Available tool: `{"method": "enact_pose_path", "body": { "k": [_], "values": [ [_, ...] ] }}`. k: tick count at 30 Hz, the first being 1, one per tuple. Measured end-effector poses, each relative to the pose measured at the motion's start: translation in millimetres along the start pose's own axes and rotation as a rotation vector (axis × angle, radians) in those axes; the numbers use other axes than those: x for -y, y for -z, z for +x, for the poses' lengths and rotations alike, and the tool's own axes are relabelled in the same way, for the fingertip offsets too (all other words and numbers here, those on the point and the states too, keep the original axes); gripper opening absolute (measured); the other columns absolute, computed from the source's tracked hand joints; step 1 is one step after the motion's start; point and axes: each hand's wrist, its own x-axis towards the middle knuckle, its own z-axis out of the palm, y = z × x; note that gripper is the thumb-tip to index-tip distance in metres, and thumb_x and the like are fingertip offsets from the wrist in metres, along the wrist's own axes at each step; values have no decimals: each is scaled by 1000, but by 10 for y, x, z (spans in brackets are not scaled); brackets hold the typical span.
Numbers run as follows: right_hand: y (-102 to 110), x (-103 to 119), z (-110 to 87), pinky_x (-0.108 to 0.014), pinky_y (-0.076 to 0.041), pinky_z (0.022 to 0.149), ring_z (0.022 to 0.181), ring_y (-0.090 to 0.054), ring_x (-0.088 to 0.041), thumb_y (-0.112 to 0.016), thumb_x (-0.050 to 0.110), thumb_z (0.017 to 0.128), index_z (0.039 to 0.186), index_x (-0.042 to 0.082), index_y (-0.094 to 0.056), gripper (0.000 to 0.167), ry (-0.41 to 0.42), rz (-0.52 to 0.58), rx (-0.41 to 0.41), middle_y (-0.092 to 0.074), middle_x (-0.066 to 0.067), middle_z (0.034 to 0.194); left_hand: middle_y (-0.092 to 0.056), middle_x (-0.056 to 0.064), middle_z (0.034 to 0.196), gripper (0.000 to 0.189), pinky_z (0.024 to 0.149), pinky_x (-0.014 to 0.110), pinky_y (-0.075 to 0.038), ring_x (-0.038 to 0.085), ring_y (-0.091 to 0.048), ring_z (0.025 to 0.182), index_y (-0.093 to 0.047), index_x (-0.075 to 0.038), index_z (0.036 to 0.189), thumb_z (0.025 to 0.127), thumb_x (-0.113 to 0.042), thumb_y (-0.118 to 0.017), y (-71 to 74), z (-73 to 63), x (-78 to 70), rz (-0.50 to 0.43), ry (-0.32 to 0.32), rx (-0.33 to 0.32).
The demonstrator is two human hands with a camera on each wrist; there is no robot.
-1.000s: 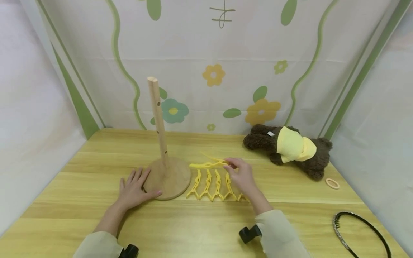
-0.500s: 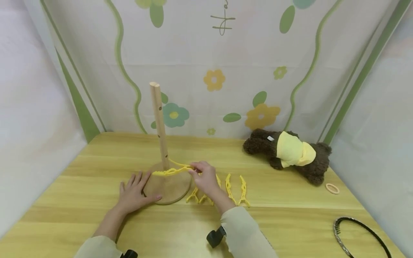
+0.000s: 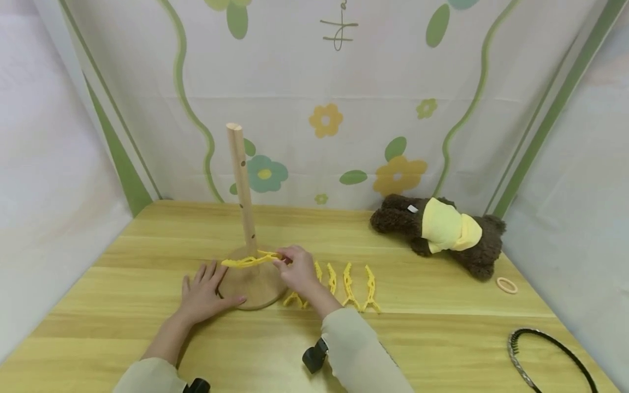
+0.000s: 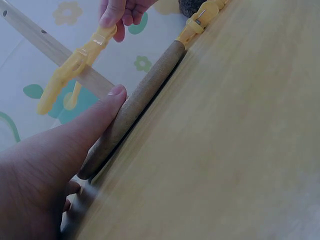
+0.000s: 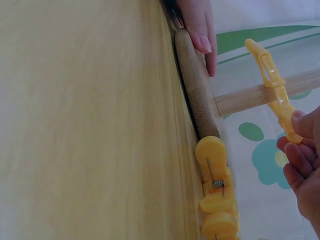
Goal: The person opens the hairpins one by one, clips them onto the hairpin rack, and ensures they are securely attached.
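My right hand (image 3: 298, 270) pinches a yellow alligator hair clip (image 3: 241, 263) by its handle end, between thumb and fingers. The clip lies across the lower part of an upright wooden post (image 3: 241, 185), one arm in front of it and the other behind. That post rises from a round wooden base (image 3: 257, 292) on the table. On the left rim of the base rests my left hand (image 3: 201, 297), fingers spread, its thumb (image 4: 102, 107) on top. Several more yellow hair clips (image 3: 370, 289) lie in a row right of the base, partly hidden by my right hand.
A dark brown plush bear (image 3: 484, 245) in a yellow top lies at the back right of the table (image 3: 236, 349). Near it is a small beige ring (image 3: 506, 285). A black headband (image 3: 555, 341) lies at the front right. Printed cloth (image 3: 295, 65) walls stand around the table.
My right hand has carried the clip left from above the row to the post, and the clip's spread arms have drawn closer together around it. The left hand has stayed on the base.
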Motion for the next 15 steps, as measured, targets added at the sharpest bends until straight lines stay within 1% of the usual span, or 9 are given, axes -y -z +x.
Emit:
{"method": "enact_pose_path", "body": {
  "k": [3, 8, 15],
  "values": [
    [-1, 0, 8, -17, -43, 58, 71, -52, -12, -63, 9, 79, 97, -3, -63, 22, -24, -11, 15, -57, -5, 80, -18, 27, 135, 95, 86, 65, 1, 46, -10, 121, -28, -4, 134, 67, -65, -54, 4, 11, -6, 3, -7, -3],
    [9, -2, 14, -18, -44, 60, 76, -52, -12, -63, 12, 79, 101, 0, -61, 25, -71, 6, 53, -55, -4, 85, -19, 28, 135, 94, 84, 66, 0, 47, -10, 121, -25, -9, 136, 67, -64, -55, 9, 18, -8, 0, -17, -8],
    [28, -18, 0, -21, -44, 66, 81, -51, -16, -64, 11, 78, 108, -2, -58, 33, -90, 0, 86, -54, -6, 88, -18, 28, 135, 94, 84, 67, 1, 47, -10, 121, -26, -7, 136, 67, -64, -55, -8, 14, -4, -7, -9, 2]
  ]
}}
